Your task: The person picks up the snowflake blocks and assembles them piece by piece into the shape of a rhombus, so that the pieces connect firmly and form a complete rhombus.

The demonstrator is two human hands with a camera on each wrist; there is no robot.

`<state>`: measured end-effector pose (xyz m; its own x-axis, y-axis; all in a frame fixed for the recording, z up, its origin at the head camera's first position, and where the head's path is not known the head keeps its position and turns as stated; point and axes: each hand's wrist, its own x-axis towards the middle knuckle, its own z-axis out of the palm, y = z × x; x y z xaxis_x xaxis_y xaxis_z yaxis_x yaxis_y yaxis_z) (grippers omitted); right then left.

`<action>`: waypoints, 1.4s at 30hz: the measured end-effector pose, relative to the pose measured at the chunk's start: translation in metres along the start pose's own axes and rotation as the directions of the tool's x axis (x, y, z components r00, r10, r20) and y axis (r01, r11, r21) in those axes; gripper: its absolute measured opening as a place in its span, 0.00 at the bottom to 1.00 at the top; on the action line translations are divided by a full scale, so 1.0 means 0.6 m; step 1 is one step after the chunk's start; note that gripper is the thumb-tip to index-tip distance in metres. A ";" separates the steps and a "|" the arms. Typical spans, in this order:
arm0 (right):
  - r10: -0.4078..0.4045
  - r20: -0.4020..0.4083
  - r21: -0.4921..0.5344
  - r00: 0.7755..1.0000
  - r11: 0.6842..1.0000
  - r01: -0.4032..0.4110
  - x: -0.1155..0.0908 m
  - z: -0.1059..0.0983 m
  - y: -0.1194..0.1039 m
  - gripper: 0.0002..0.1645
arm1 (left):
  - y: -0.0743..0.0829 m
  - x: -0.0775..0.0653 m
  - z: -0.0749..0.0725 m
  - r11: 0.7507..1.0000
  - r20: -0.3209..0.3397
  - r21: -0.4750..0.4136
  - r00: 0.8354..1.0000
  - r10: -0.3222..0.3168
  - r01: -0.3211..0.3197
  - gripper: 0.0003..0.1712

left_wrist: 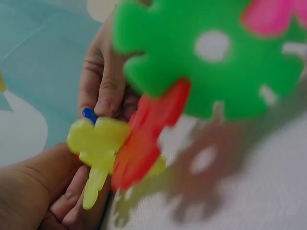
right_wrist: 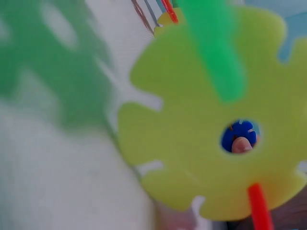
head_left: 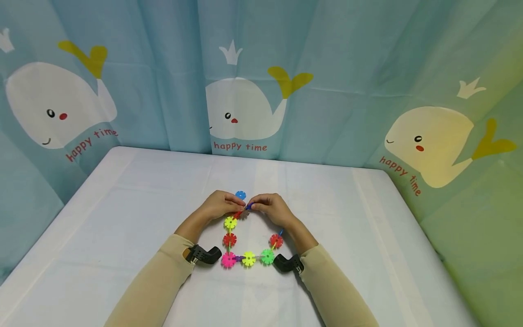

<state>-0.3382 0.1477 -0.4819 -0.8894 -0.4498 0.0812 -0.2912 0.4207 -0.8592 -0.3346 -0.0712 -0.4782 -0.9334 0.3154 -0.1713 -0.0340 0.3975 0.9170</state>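
A chain of plastic snowflake discs curves across the table below my hands. My left hand (head_left: 216, 205) pinches its upper end, near an edge-on red disc (head_left: 237, 215) and a yellow disc (head_left: 230, 222). Fingertips to fingertips with it, my right hand (head_left: 273, 209) pinches a dark blue disc (head_left: 249, 206), which meets the end of the chain; whether the slots interlock is hidden. Through the hole of a yellow-green disc (right_wrist: 192, 158), the right wrist view shows a fingertip against the dark blue disc (right_wrist: 245, 128). A green disc (left_wrist: 163, 43) blocks part of the left wrist view.
A light blue disc (head_left: 240, 195) lies just beyond the fingers. Pink (head_left: 229, 260), yellow (head_left: 248, 259) and green discs line the chain's near side; a red disc (head_left: 276, 241) sits by the right forearm. A whale-printed curtain (head_left: 343, 127) hangs behind the white-covered table (head_left: 135, 200).
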 end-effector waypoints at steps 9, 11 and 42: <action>0.015 -0.051 0.010 0.999 1.000 -0.015 -0.001 0.010 -0.003 0.08 | 0.005 -0.002 0.004 0.999 -0.053 -0.041 0.998 -0.024 0.022 0.11; 0.019 -0.067 0.018 0.998 1.000 -0.018 -0.002 0.011 -0.004 0.08 | 0.007 -0.002 0.005 0.998 -0.058 -0.055 0.998 -0.036 0.033 0.11; 0.038 -0.026 0.138 0.999 0.990 -0.034 -0.017 -0.015 -0.020 0.16 | -0.002 -0.008 -0.019 0.999 0.103 -0.044 0.995 0.000 0.005 0.16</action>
<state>-0.3290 0.1545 -0.4678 -0.9086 -0.4130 0.0617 -0.2096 0.3231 -0.9229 -0.3342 -0.0830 -0.4744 -0.8915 0.4026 -0.2077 -0.0538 0.3610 0.9310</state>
